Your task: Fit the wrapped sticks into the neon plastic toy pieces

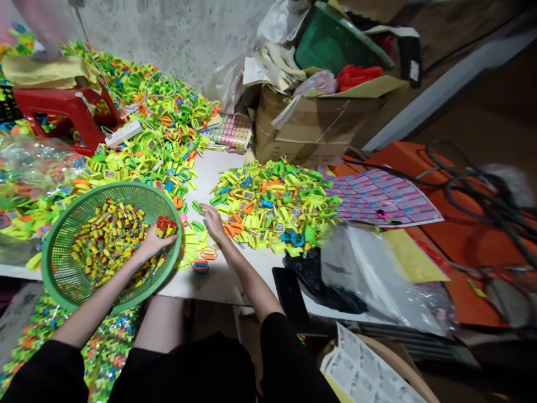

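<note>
My left hand (154, 239) rests on the rim of a green mesh basket (59, 263) and grips a small bunch of little red and yellow pieces (166, 226). The basket holds a heap of the same small pieces (107, 238). My right hand (212, 220) reaches flat, fingers stretched out, to the near edge of a pile of yellow, green and orange plastic parts (272, 201) on the white table (218, 280). A few loose parts lie between my hands, among them an orange and blue ring (200, 266).
A bigger heap of coloured plastic parts (159, 123) covers the back left, by a red stool (67, 109) and a white power strip (123, 133). A cardboard box (310, 126), a sticker sheet (381, 196), clear bags (369, 268), a black phone (289, 294) and cables (482, 196) lie right.
</note>
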Demonstrator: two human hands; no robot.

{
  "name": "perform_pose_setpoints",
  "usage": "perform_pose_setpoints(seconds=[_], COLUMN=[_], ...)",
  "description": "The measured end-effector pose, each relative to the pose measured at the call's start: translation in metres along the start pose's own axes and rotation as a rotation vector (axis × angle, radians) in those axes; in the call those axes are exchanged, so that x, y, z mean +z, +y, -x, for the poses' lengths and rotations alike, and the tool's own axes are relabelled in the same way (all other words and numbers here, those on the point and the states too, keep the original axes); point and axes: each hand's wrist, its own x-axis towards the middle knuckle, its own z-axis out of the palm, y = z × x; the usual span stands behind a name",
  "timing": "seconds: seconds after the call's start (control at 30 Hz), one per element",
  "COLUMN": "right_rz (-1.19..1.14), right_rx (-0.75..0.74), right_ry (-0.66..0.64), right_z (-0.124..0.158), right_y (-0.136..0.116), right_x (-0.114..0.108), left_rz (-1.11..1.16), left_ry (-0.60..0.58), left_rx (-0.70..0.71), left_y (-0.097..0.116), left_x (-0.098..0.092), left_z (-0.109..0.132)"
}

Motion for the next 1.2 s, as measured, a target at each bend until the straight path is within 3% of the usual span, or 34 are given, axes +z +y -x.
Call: perform_pose_setpoints(seconds=[0.07, 0.3, 0.47, 0.57, 0.83, 0.97, 1.03, 1.2], right_rz=[0.089, 0.247, 0.382, 0.481, 0.755, 0.885, 0.922, 0.944], right_rx=[0.029, 0.134, 0.142, 0.141, 0.217, 0.031, 0.045, 0.085], right_ry=[0.055, 0.025, 0.002, 0.014, 0.187, 0.023, -0.057, 0.037], right_z=[-0.027, -0.142, -0.188, -0.195, -0.171, -0.182, -0.188, -0.194], right_y=[0.003, 0.044, 0.057, 0.055, 0.037, 0.034, 0.032, 0.025], right_x=[0.001, 0.027, 0.042, 0.048, 0.047, 0.041, 0.038, 0.034], left_rz=[0.002, 0.022, 0.03, 0.01, 0.101, 0.097, 0.099, 0.138], left_ry=[-0.004, -0.028, -0.033, -0.012, -0.107, -0.118, -0.114, -0.118], left_rx=[-0.009, -0.059, -0.025, -0.027, -0.082, -0.069, -0.064, -0.073], left_y=[0.0, 0.0, 0.0, -0.004, -0.009, -0.008, -0.009, -0.01], left_x=[0.001, 0.012, 0.019, 0.021, 0.021, 0.022, 0.023, 0.023], left_z=[0.0, 0.003, 0.003, 0.003, 0.005, 0.007, 0.007, 0.007])
